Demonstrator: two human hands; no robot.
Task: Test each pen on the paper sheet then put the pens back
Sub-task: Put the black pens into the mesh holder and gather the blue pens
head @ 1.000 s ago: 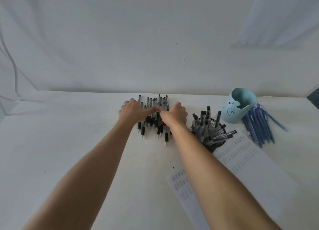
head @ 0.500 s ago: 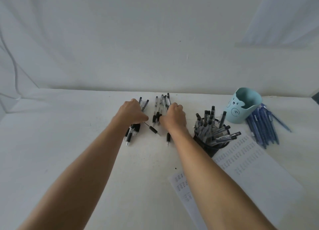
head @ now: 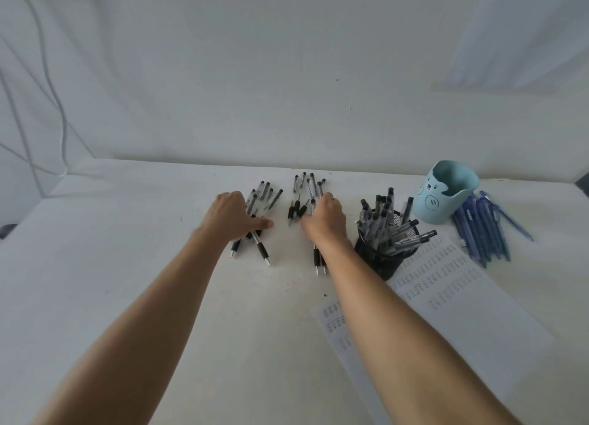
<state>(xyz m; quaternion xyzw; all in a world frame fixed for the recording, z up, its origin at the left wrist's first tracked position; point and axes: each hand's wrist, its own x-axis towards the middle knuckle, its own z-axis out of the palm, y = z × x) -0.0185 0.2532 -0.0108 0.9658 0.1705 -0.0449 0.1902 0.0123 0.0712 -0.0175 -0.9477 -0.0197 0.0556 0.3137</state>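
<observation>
Black pens lie in two loose groups at the back middle of the white table. My left hand (head: pixel 234 217) lies palm down on the left group of pens (head: pixel 266 193), thumb stretched out to the right. My right hand (head: pixel 326 217) rests on the right group of pens (head: pixel 298 203), with a few pen tips showing under its wrist. How the fingers lie under each hand is hidden. The paper sheet (head: pixel 462 316), with rows of small test marks, lies at the right front, partly under my right forearm.
A black mesh pen holder (head: pixel 377 260) full of black pens stands just right of my right hand. Behind it is a light blue bear-face cup (head: pixel 444 201). Several blue pens (head: pixel 481 230) lie to its right. White wall behind; cables hang at the left.
The single pile of black pens has been split in two. My left hand slid left with one group, and my right hand stays on the other.
</observation>
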